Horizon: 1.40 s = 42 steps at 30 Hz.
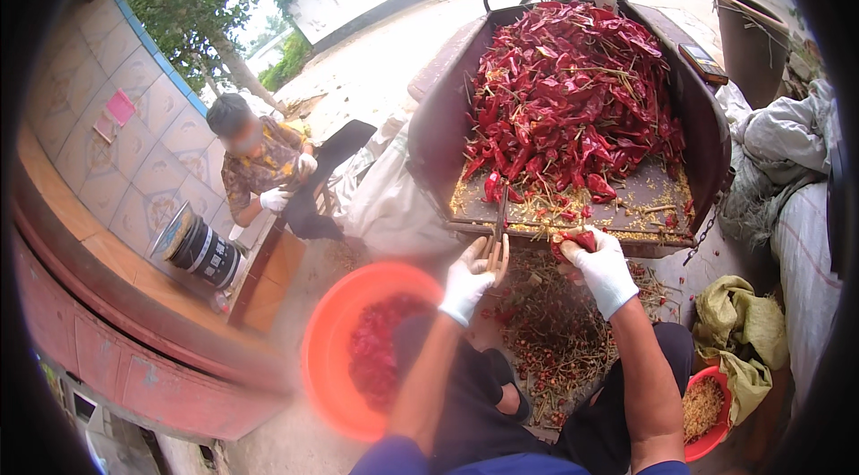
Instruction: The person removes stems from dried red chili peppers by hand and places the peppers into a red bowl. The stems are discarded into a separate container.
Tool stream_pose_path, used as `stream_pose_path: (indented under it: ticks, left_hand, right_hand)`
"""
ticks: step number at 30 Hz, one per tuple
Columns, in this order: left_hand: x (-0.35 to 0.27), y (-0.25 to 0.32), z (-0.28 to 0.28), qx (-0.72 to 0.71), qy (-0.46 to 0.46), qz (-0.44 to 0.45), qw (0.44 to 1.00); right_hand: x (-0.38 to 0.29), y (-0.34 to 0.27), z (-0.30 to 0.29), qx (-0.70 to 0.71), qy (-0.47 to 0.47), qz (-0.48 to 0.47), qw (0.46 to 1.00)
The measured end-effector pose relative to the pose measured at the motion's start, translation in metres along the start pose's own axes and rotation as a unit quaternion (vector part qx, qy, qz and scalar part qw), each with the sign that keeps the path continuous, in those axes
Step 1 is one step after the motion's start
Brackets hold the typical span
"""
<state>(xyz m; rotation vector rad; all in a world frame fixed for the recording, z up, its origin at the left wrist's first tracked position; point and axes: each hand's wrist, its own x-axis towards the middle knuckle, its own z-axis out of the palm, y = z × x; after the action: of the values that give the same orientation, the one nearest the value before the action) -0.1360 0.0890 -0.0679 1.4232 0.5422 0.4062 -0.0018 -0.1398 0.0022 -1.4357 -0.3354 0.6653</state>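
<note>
My left hand [468, 280], in a white glove with fingertips showing, grips a pair of scissors [500, 217]; their dark blades point up towards the cart bed. My right hand [604, 270], also gloved, holds a dried red chili pepper [585, 240] just in front of the bed's near edge. Behind both hands, a large heap of dried red chilies [570, 86] fills most of the metal cart bed [698, 139]. Loose yellow seeds [644, 223] are scattered along its front lip. Below my hands, cut stems and bits [557, 334] cover the ground between my feet.
An orange basin [322, 354] with red chilies stands by my left leg. At right are a red bowl [717, 431] of seeds and sacks [805, 260]. A gloved person [258, 166] sits at left near a black bucket [211, 253]. A chain [701, 237] hangs from the cart.
</note>
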Motion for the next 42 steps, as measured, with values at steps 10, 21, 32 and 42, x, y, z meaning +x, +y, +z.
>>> stream_pose_path:
  ticks: [10, 21, 32, 42]
  left_hand:
    - [-0.028, 0.048, 0.055, -0.099, -0.081, 0.054, 0.990]
    - [-0.036, 0.042, 0.084, 0.251, -0.084, 0.167, 0.950]
    - [-0.047, 0.065, 0.099, 0.499, -0.042, 0.381, 0.777]
    - [-0.046, 0.056, 0.095, 0.508, -0.054, 0.417, 0.751]
  right_hand:
    - [-0.003, 0.002, -0.005, 0.018, -0.001, -0.021, 1.000]
    - [-0.006, 0.000, -0.013, 0.022, -0.011, -0.031, 0.999]
    - [-0.020, -0.014, -0.018, 0.050, -0.030, -0.049, 0.997]
    - [-0.024, -0.013, -0.021, 0.027, -0.068, -0.061, 0.995]
